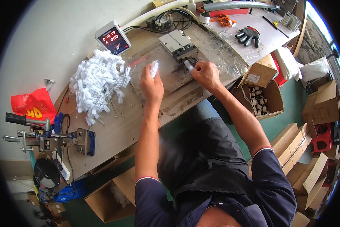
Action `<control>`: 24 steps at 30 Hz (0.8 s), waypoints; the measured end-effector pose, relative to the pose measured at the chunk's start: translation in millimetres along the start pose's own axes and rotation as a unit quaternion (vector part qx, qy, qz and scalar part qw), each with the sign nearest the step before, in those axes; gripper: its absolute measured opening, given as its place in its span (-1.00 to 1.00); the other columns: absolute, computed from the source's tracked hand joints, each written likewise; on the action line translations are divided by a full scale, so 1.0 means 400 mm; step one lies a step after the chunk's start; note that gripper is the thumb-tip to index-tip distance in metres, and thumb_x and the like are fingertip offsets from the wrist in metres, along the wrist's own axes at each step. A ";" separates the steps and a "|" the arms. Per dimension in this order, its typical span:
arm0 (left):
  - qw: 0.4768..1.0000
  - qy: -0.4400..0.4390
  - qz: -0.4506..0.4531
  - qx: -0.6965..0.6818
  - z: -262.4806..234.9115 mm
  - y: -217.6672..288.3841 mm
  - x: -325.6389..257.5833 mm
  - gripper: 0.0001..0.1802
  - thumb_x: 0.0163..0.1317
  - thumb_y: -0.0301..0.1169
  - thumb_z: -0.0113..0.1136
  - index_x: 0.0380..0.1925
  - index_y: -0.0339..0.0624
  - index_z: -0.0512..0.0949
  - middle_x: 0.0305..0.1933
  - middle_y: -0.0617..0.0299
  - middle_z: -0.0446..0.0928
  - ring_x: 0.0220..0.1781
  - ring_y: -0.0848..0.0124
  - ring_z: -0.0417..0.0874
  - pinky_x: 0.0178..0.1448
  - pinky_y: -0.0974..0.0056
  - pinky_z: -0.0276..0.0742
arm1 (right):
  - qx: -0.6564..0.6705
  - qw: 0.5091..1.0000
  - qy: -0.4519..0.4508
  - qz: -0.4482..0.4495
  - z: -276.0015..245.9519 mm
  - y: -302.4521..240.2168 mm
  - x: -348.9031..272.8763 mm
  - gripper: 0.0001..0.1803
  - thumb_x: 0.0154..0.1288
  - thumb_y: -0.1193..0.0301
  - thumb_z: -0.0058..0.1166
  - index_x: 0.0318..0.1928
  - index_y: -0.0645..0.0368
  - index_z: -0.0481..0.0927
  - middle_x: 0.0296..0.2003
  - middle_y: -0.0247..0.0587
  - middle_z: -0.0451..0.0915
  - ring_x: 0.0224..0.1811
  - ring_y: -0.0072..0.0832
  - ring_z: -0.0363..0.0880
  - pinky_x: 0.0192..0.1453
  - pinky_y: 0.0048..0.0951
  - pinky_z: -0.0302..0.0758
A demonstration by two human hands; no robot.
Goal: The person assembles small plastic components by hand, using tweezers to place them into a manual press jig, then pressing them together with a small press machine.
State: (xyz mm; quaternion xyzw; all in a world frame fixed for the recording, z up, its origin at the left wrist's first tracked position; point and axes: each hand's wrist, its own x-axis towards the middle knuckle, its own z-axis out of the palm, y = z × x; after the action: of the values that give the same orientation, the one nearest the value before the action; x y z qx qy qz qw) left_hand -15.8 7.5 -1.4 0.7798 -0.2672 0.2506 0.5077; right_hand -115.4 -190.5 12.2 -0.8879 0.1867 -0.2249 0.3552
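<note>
My left hand [151, 86] is above the worktable, its fingers closed round a white bristle brush [154, 69] whose tip sticks up past them. My right hand [207, 75] pinches another small white brush [188, 65] at the front jaw of a grey metal clamping machine [177, 43]. Whether that brush sits inside the jaw cannot be made out. To the left of my left hand lies a big heap of white wire-stemmed brushes [100, 81], some with thin wire loops showing.
Behind the heap stands a counter box with a red lit display [113, 38]. A lever hand press [49, 138] is at the table's left end. A black-and-grey glove [248, 36] lies far right. Cardboard boxes [259, 100] stand on the floor to the right.
</note>
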 end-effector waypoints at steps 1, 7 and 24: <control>1.000 -0.009 -0.024 -0.016 0.001 -0.005 0.000 -0.79 0.39 -0.50 0.19 0.00 -0.22 0.59 -0.05 -0.02 0.67 0.01 -0.07 0.70 0.07 0.03 0.60 | -0.002 1.000 -0.002 0.000 0.001 -0.002 0.000 -0.80 0.00 0.31 0.19 -0.47 0.19 0.70 -0.47 0.06 0.68 -0.34 0.02 0.69 -0.18 -0.07 0.60; 0.999 -0.020 -0.027 -0.021 0.009 -0.012 -0.001 -0.82 0.42 -0.46 0.20 -0.03 -0.23 0.59 -0.05 -0.03 0.67 0.00 -0.08 0.69 0.06 0.01 0.58 | -0.010 0.999 -0.001 0.037 0.012 -0.008 -0.003 -0.81 0.01 0.31 0.19 -0.47 0.19 0.69 -0.47 0.06 0.68 -0.34 0.03 0.69 -0.18 -0.05 0.59; 0.999 -0.016 -0.019 0.022 -0.015 0.016 -0.001 -0.79 0.37 -0.53 0.18 0.00 -0.20 0.58 -0.05 0.00 0.65 0.00 -0.06 0.68 0.06 0.00 0.57 | -0.014 0.997 0.064 0.035 0.042 -0.017 -0.025 -0.83 0.09 0.33 0.18 -0.42 0.17 0.68 -0.45 0.06 0.69 -0.32 0.04 0.70 -0.14 -0.04 0.60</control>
State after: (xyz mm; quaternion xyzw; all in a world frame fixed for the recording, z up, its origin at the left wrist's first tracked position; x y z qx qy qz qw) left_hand -21.2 11.0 4.9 0.7995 -0.2547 0.2344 0.4910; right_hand -113.8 -171.9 3.5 -0.8694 0.2433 -0.2661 0.3380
